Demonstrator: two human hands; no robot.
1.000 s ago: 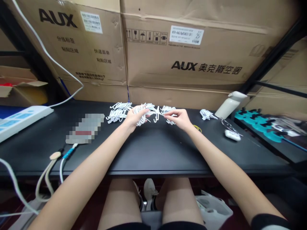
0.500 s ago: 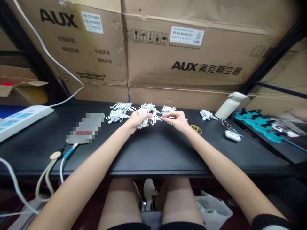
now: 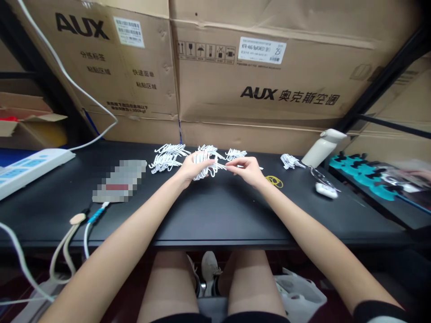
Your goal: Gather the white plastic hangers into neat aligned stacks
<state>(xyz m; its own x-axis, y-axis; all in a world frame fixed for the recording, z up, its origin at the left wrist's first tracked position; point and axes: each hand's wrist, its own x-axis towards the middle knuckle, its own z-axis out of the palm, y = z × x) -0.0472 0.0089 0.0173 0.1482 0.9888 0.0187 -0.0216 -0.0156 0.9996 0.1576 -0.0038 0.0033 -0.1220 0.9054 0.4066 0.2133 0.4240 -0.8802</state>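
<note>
My left hand (image 3: 192, 170) is closed round a bundle of looped white cables (image 3: 202, 166), held just above the black table. Fingers pinched together, my right hand (image 3: 247, 170) is at the thin white ends sticking out of the bundle's right side. Behind my hands lie further bundles of white cables: a pair of stacked-looking ones (image 3: 164, 162) at the left, one (image 3: 207, 149) in the middle and another (image 3: 236, 154) at the right. The fingers partly hide the held bundle. Close to my right wrist is a loose coil of yellow bands (image 3: 274, 181).
A pixelated phone-like device (image 3: 121, 181) on a cable and a white power strip (image 3: 37, 168) lie left. Rightward are a small white cable bundle (image 3: 290, 161), a white bottle (image 3: 323, 148), a white case (image 3: 326, 190) and a teal rack (image 3: 362, 177). Large cartons (image 3: 208, 103) stand behind.
The held bundle has turned slightly, and its cable ends now sit closer together at my right fingertips. Both hands stay in nearly the same place. Another person's hand at the far right has moved lower.
</note>
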